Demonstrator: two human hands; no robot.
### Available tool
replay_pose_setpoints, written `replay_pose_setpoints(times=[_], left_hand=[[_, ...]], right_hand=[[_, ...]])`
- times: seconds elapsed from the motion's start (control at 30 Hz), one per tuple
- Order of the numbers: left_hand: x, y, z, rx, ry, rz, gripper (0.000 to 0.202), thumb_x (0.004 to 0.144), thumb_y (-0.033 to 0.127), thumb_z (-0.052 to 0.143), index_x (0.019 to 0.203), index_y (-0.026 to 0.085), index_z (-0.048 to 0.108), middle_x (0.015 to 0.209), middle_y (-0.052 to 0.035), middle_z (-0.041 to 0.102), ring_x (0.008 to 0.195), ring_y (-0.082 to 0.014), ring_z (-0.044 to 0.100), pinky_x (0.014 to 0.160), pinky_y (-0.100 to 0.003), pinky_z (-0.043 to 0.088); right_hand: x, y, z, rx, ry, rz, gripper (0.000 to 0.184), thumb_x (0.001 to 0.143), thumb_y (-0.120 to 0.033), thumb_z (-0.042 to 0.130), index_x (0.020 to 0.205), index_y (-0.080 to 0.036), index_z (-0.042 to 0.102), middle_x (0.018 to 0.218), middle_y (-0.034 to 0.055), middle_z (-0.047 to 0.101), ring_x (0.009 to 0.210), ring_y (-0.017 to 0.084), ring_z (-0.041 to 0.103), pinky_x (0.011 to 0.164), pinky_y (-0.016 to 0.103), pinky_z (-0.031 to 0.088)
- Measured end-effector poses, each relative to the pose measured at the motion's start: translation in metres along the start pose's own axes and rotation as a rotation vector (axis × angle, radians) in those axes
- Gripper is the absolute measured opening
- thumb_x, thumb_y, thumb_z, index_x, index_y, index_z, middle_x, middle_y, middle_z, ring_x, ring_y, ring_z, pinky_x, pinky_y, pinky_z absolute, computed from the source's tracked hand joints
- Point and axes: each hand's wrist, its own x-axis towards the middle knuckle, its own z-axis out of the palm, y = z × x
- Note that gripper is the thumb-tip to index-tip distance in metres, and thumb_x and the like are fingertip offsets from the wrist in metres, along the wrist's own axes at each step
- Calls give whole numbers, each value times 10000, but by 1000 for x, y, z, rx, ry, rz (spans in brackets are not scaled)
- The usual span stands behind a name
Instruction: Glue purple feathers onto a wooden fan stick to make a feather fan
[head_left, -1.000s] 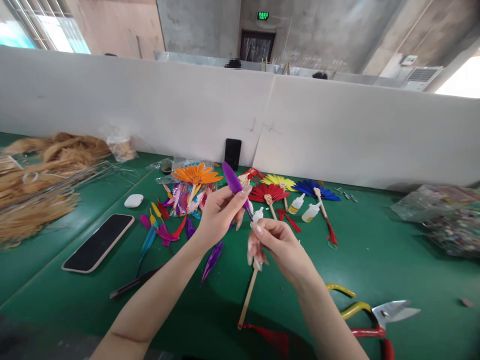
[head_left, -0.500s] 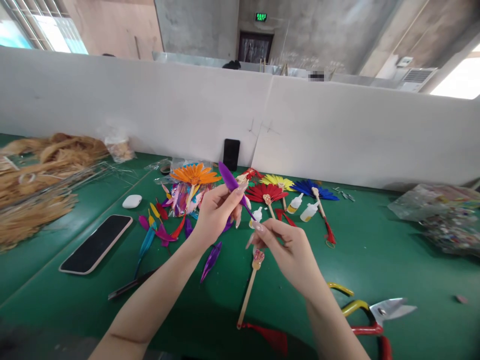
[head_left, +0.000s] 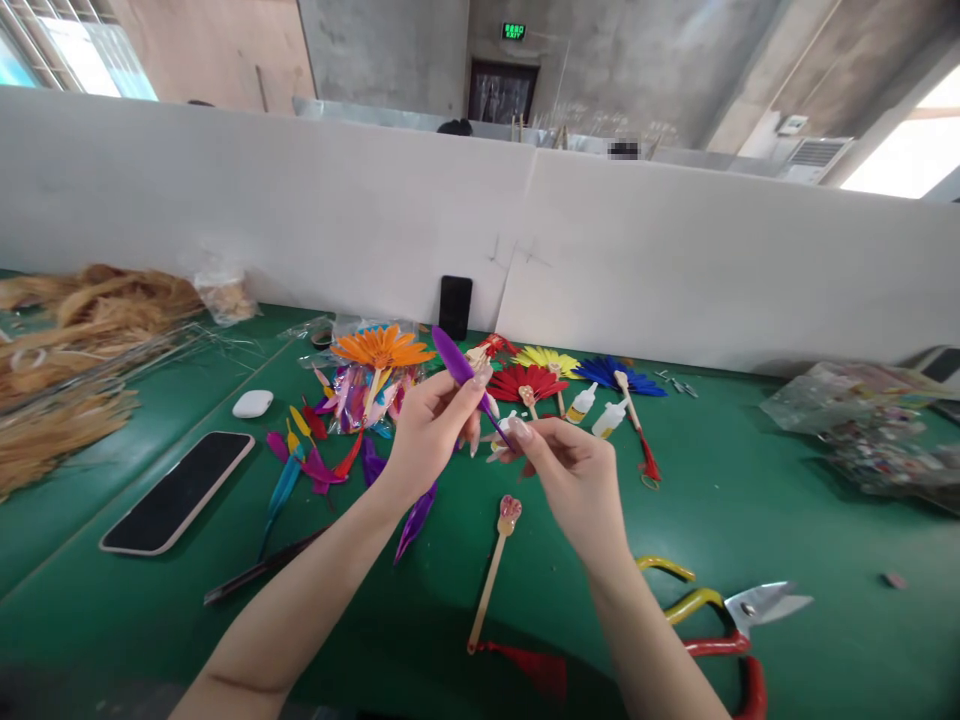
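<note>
Right hand (head_left: 574,475) has dropped the stick (head_left: 491,572), pinching the feather (head_left: 452,360).

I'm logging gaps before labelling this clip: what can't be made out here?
Head view:
Purple feather quill tip: covered by fingers of the right hand; the left hand holds its middle.
Red tassel: partly behind the right forearm.
Scissors: handles cut off by the bottom edge.
Green exit sign: lettering too small.

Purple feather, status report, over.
Left hand pinches purple feather mid-air. Right hand at its quill tip, grip unclear. Wooden stick lies on green table below, nothing blocking.
</note>
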Motion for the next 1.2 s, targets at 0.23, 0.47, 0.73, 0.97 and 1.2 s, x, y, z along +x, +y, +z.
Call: replay_pose_setpoints(times=[0.23,0.47,0.73,0.97,1.2], left_hand=[[-7,-1,12,117,70,74,278,819,345,590,618,161,534,431,56,462,376,-57,449,394,-176,366],[-6,-5,11,110,72,52,283,818,370,583,630,163,547,432,57,451,369,-56,431,377,-176,353],[-6,-5,6,102,20,95,309,841,368,555,609,166,535,409,67,389,351,-48,357,370,-186,315],[-10,-5,6,115,41,103,364,843,363,557,547,171,467,366,70,395,320,-51,353,372,-210,288],[-13,-14,12,-13,68,34,424,813,414,581,531,172,378,381,80,361,331,-39,347,362,-194,260]], right_hand=[[-2,7,10,-15,-43,21,264,820,-425,563,754,-197,680,616,23,674,547,165,643,468,249,486],[1,9,10,8,-89,20,276,772,-427,625,632,-191,597,546,6,635,489,140,608,474,246,494],[-2,7,5,12,-100,83,304,697,-447,694,608,-192,556,514,-4,619,464,140,598,481,252,500],[-12,7,5,-200,-111,-62,304,883,-408,466,700,-197,585,634,32,658,584,167,637,594,280,523],[-23,11,1,-225,-140,-152,281,906,-370,420,839,-186,621,734,59,690,680,190,673,657,294,538]])
